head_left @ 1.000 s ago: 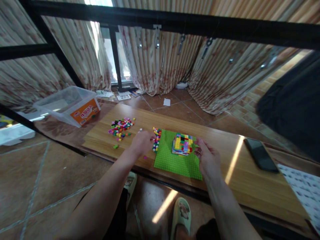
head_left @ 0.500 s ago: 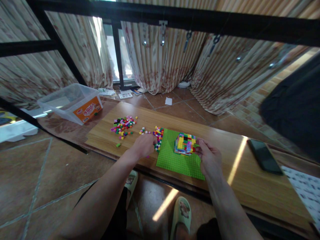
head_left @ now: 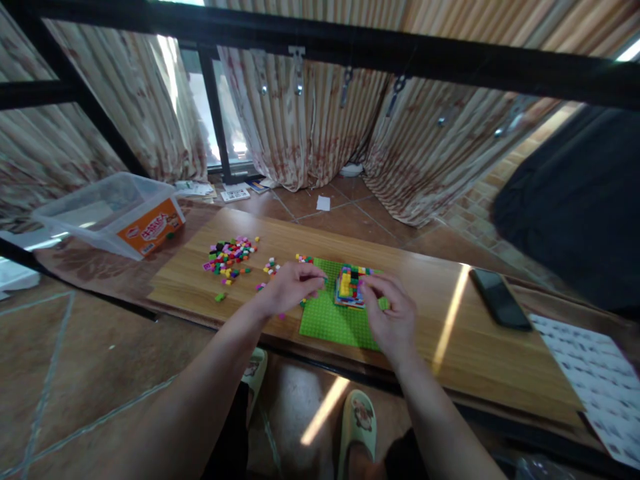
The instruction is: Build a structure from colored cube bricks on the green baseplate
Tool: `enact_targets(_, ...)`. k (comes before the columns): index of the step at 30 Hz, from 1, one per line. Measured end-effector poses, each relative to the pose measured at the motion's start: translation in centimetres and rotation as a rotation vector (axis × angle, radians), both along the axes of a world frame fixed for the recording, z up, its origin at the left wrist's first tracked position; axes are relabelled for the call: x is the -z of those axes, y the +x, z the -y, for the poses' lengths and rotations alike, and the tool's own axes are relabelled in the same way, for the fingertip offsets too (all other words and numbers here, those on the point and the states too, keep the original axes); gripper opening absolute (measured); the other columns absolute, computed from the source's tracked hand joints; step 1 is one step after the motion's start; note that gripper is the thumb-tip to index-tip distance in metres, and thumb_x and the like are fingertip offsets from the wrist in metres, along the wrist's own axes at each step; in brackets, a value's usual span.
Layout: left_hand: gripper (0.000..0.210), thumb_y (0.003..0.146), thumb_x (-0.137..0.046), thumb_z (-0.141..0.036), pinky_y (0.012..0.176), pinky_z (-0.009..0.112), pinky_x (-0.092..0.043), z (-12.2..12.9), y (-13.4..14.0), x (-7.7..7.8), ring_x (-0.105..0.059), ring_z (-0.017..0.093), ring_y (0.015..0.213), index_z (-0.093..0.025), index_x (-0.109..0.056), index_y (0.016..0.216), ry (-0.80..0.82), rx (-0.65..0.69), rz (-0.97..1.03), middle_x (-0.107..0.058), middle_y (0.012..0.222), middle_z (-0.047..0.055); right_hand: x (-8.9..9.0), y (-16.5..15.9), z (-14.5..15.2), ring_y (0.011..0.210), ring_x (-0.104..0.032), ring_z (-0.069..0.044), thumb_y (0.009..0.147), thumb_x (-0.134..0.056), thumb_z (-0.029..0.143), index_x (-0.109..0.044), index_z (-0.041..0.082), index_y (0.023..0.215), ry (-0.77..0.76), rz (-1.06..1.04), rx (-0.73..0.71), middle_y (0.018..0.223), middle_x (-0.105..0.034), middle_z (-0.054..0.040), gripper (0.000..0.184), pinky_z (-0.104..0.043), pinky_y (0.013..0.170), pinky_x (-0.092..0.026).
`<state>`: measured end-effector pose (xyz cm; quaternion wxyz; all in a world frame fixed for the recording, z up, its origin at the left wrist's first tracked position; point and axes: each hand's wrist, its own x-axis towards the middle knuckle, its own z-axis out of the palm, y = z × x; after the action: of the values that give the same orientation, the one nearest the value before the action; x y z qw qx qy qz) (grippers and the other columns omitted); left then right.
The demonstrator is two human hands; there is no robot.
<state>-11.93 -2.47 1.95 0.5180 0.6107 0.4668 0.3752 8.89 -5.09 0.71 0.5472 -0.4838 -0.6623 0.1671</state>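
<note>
A squarish build of coloured toy bricks (head_left: 346,285) stands on the green baseplate (head_left: 320,321). My right hand (head_left: 394,313) reaches over its right side, thumb and forefinger closed together at the top of the build. A speck of purple shows by those fingertips; whether it is held or part of the build cannot be made out. Over the baseplate's left edge, my left hand (head_left: 296,288) is closed in a pinch on a small dark green brick (head_left: 325,279). This hand partly covers a group of loose bricks (head_left: 303,259) beside the baseplate.
More loose bricks (head_left: 231,257) lie in a pile to the left on the wooden table (head_left: 430,287). A clear plastic tub (head_left: 107,213) stands beyond the table's left end. At the right are a black phone (head_left: 500,300) and a printed sheet (head_left: 590,380).
My left hand has lifted from the loose bricks and moved right, over the baseplate's edge. My right hand's fingertips have shifted from the build's right side onto its top. The view has turned slightly right.
</note>
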Motion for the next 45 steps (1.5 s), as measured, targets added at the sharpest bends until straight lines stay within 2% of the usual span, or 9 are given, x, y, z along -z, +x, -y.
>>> enact_targets(3,0.021,0.078,-0.065,-0.032,0.056,0.021,-0.045,0.4,0.8,-0.5,-0.056,0.008,0.056,-0.014,-0.069,0.087,-0.145,0.063,0.194,-0.069,0.074,0.003,-0.6,-0.7,0.8,0.088,-0.064,-0.019,0.087,-0.06,0.028,-0.072,0.027,0.097,0.017,0.069,-0.086,0.1,-0.067,-0.0058,0.016,-0.034,0.077,-0.054)
enact_targets(10,0.023,0.077,-0.07,-0.036,0.06,0.021,-0.045,1.1,2.3,-1.4,-0.056,0.007,0.059,-0.013,-0.07,0.08,-0.274,0.166,0.352,-0.067,0.071,0.002,-0.9,-0.8,1.0,0.094,-0.064,-0.018,0.088,-0.06,0.026,-0.071,0.028,0.101,0.047,0.085,-0.191,0.101,-0.067,-0.0052,0.017,-0.033,0.079,-0.054)
enact_targets(19,0.031,0.076,-0.07,-0.042,0.06,0.021,-0.042,1.1,3.3,-1.4,-0.054,0.007,0.059,-0.011,-0.068,0.077,-0.303,0.213,0.391,-0.063,0.07,0.001,-1.4,0.1,0.8,0.088,-0.064,-0.017,0.088,-0.059,0.025,-0.071,0.024,0.093,0.077,0.112,-0.097,0.096,-0.068,-0.0046,0.013,-0.032,0.077,-0.054)
enact_targets(23,0.027,0.077,-0.07,-0.036,0.056,0.021,-0.039,0.7,2.8,-1.5,-0.052,0.006,0.056,-0.012,-0.07,0.09,-0.282,0.125,0.381,-0.063,0.071,0.001,-1.4,2.4,-0.3,0.081,-0.064,-0.017,0.084,-0.063,0.029,-0.071,0.022,0.086,0.038,-0.014,0.112,0.087,-0.069,-0.0036,0.011,-0.031,0.07,-0.053)
enact_targets(26,0.026,0.075,-0.07,-0.032,0.054,0.02,-0.037,0.4,2.4,-1.4,-0.051,0.005,0.054,-0.011,-0.07,0.091,-0.28,0.063,0.375,-0.062,0.07,0.0,-1.2,3.8,-0.9,0.073,-0.064,-0.017,0.081,-0.064,0.032,-0.071,0.02,0.083,-0.096,-0.057,0.197,0.08,-0.07,-0.003,0.014,-0.031,0.067,-0.052)
enact_targets(29,0.025,0.074,-0.07,-0.029,0.052,0.02,-0.036,0.2,2.2,-1.2,-0.05,0.005,0.053,-0.011,-0.071,0.091,-0.278,-0.001,0.351,-0.062,0.069,0.001,-0.9,4.0,-1.0,0.071,-0.064,-0.017,0.081,-0.062,0.033,-0.072,0.02,0.082,-0.232,0.037,0.163,0.078,-0.071,-0.003,0.016,-0.031,0.068,-0.05)
enact_targets(34,0.021,0.075,-0.066,-0.024,0.05,0.02,-0.035,0.1,2.5,-1.0,-0.049,0.005,0.051,-0.01,-0.071,0.09,-0.263,-0.092,0.307,-0.062,0.065,0.0,-0.3,3.2,-1.0,0.073,-0.065,-0.018,0.081,-0.06,0.034,-0.073,0.021,0.085,-0.272,0.14,0.1,0.082,-0.072,-0.0037,0.019,-0.032,0.071,-0.05)
enact_targets(40,0.018,0.075,-0.065,-0.022,0.051,0.019,-0.036,0.2,2.6,-1.1,-0.049,0.005,0.05,-0.011,-0.071,0.087,-0.274,-0.1,0.268,-0.062,0.066,0.0,0.8,2.9,-1.5,0.075,-0.067,-0.019,0.079,-0.063,0.035,-0.072,0.021,0.084,-0.313,0.038,0.082,0.082,-0.073,-0.0038,0.018,-0.033,0.074,-0.052)
enact_targets(45,0.017,0.075,-0.064,-0.022,0.051,0.019,-0.037,0.2,2.5,-1.1,-0.05,0.005,0.05,-0.011,-0.071,0.086,-0.26,-0.109,0.242,-0.063,0.067,0.0,0.6,2.7,-1.5,0.074,-0.068,-0.019,0.076,-0.066,0.034,-0.073,0.02,0.085,-0.342,-0.036,0.082,0.082,-0.075,-0.0042,0.018,-0.033,0.073,-0.053)
